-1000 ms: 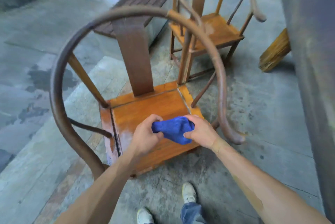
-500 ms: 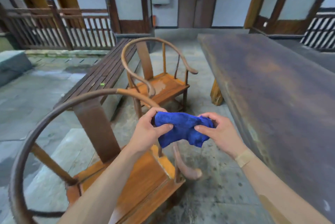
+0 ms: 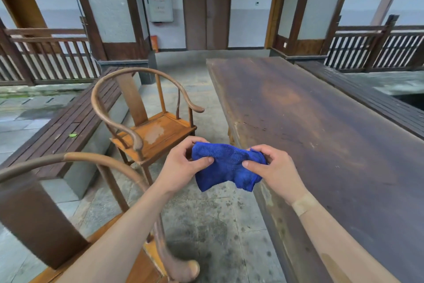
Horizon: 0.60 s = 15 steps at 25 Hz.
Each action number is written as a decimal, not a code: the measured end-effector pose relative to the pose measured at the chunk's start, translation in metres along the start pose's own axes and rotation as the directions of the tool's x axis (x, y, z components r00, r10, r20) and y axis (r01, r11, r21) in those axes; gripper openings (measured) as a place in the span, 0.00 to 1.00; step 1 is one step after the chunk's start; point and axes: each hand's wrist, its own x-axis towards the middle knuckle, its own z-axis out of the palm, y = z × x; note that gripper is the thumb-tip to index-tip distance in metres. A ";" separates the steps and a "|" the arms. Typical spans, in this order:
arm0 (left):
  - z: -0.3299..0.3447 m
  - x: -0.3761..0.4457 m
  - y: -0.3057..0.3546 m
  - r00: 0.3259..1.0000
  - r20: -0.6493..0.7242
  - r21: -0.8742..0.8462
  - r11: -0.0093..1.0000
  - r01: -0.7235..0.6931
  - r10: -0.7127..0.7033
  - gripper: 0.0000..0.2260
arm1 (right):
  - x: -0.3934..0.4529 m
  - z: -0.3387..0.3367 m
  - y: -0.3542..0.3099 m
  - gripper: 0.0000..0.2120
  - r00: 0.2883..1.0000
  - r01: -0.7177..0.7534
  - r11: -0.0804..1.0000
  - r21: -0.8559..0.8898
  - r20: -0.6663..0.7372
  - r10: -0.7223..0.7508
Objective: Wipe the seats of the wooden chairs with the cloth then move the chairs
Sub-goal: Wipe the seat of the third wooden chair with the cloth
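A blue cloth (image 3: 226,168) hangs in the air between both my hands at chest height. My left hand (image 3: 183,163) pinches its left end and my right hand (image 3: 273,168) pinches its right end. Below my left arm stands the near wooden chair (image 3: 34,209) with a round back rail; most of its seat is hidden by my arm. A second wooden chair (image 3: 158,131) of the same kind stands further off, its orange seat showing a pale worn patch. The cloth touches neither chair.
A long dark wooden table (image 3: 321,145) fills the right side. A slatted wooden bench (image 3: 68,127) on a stone base runs along the left behind the chairs. Stone floor (image 3: 206,225) lies between chairs and table. Railings and a door stand at the back.
Both hands lifted the cloth off the near chair's seat up to chest height. My view rose from the seat towards the room, and the cloth is now spread a little wider.
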 end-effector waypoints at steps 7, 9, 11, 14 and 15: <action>0.022 0.092 -0.031 1.000 -0.019 0.022 1.000 0.007 -0.007 0.13 | 0.088 -0.015 0.041 0.10 1.000 -0.007 0.999 0.037 -0.027 0.008; 0.018 0.118 -0.040 0.999 -0.030 0.023 1.000 0.016 -0.016 0.13 | 0.120 -0.012 0.050 0.10 1.000 -0.002 0.999 0.051 -0.017 0.003; 0.011 0.151 -0.055 0.998 -0.069 0.016 1.000 0.005 -0.004 0.13 | 0.162 -0.005 0.061 0.10 1.000 0.022 0.998 0.065 0.017 -0.023; 0.000 0.193 -0.073 0.993 -0.116 0.023 0.999 0.024 -0.021 0.13 | 0.218 0.009 0.074 0.10 0.996 0.021 0.997 0.077 0.080 -0.027; -0.003 0.206 -0.080 0.990 -0.140 0.033 0.999 0.036 -0.031 0.13 | 0.237 0.014 0.077 0.10 0.994 0.022 0.997 0.079 0.105 -0.030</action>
